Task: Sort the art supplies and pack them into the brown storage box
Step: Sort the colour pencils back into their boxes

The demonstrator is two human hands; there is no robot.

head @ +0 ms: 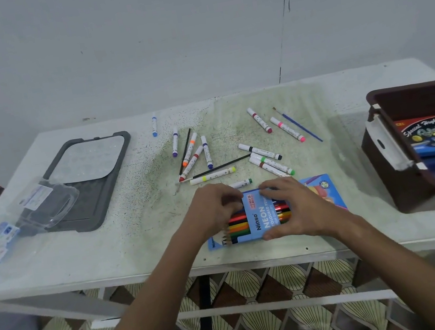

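A blue pack of neon coloured pencils [260, 219] lies near the table's front edge, pencil tips sticking out at its left end. My left hand [213, 208] grips the pencils at the pack's left side. My right hand [290, 209] holds the pack, thumb along its near edge. Several white markers [265, 154] with coloured caps and thin paintbrushes [302, 127] lie scattered behind. The brown storage box [385, 142] stands at the right edge with flat packs inside.
A grey lid with a clear window [90, 183] lies at the left, a clear plastic case [41, 203] resting on it. A lone blue marker [154, 125] lies near the wall. Another blue pack [327, 192] sits under my right hand's far side.
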